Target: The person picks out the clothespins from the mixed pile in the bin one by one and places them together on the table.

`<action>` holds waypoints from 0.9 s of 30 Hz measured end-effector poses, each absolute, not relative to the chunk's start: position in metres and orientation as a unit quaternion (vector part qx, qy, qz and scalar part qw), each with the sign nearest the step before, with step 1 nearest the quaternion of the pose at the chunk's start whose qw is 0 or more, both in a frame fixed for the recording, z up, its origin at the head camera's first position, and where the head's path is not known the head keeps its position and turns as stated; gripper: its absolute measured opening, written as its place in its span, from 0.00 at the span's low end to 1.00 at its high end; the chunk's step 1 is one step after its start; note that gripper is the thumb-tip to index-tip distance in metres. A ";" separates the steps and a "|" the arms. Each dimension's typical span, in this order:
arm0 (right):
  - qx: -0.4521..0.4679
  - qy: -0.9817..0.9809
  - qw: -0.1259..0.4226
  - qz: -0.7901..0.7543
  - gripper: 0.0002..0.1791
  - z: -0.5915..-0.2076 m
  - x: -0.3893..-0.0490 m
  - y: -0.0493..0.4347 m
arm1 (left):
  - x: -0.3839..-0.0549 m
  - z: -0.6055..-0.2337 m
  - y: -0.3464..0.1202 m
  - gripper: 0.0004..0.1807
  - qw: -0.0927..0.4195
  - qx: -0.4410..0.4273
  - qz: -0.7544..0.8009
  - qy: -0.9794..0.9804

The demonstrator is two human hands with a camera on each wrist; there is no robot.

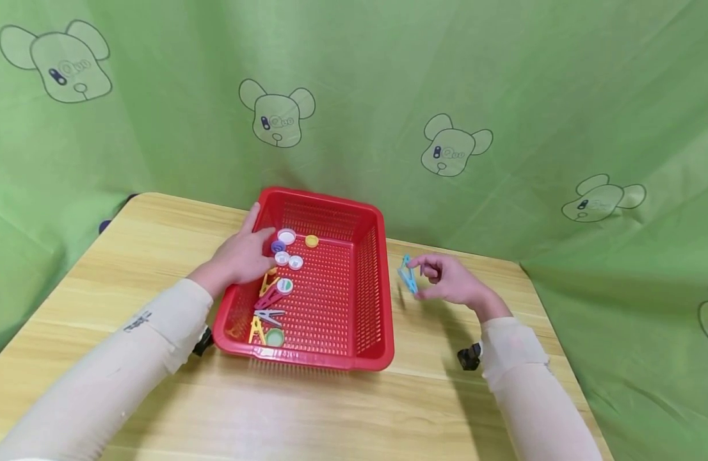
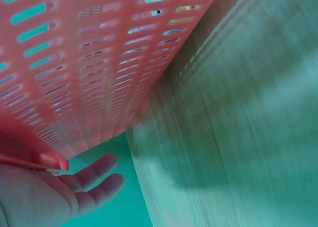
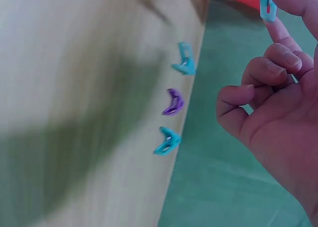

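My right hand [image 1: 449, 280] pinches a light blue clothespin [image 1: 408, 276] between thumb and index finger, just right of the red basket [image 1: 384, 288]. In the right wrist view the other fingers are curled toward the palm. The left hand [image 1: 239, 259] lies over the basket's left rim with fingers spread. Its thumb and a finger reach inside, near a purple cap [image 1: 278, 247] and a white cap [image 1: 281, 258]. Two other fingers [image 2: 102, 187] extend outside the wall. Along the basket's left side lie several bottle caps and clothespins, including a grey clothespin [image 1: 269, 315].
Two teal clothespins [image 3: 168, 141] and a purple clothespin [image 3: 174, 102] lie near the edge of the wooden table [image 1: 308, 416] in the right wrist view. A green curtain [image 1: 365, 115] with printed bear heads hangs behind the table.
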State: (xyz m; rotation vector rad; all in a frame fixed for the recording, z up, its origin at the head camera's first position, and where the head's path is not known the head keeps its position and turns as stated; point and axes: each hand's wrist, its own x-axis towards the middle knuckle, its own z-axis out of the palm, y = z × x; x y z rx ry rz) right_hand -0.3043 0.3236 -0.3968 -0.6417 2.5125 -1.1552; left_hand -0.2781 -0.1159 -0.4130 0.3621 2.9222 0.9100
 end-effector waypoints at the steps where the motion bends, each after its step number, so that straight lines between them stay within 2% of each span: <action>1: -0.218 0.877 0.152 -0.400 0.32 -0.400 -0.304 0.326 | -0.278 -0.413 -0.116 0.39 0.030 0.117 0.296 0.948; 9: -0.173 0.881 0.166 -0.408 0.34 -0.421 -0.304 0.336 | -0.277 -0.412 -0.115 0.39 0.030 0.116 0.294 0.948; 16: -0.162 0.891 0.151 -0.398 0.35 -0.438 -0.305 0.338 | -0.278 -0.413 -0.116 0.39 0.034 0.114 0.297 0.947; 22: -0.153 0.892 0.142 -0.402 0.33 -0.427 -0.292 0.326 | -0.279 -0.414 -0.116 0.38 0.035 0.112 0.305 0.945; 27: -0.140 0.898 0.129 -0.396 0.35 -0.449 -0.302 0.338 | -0.278 -0.414 -0.115 0.38 0.037 0.111 0.312 0.943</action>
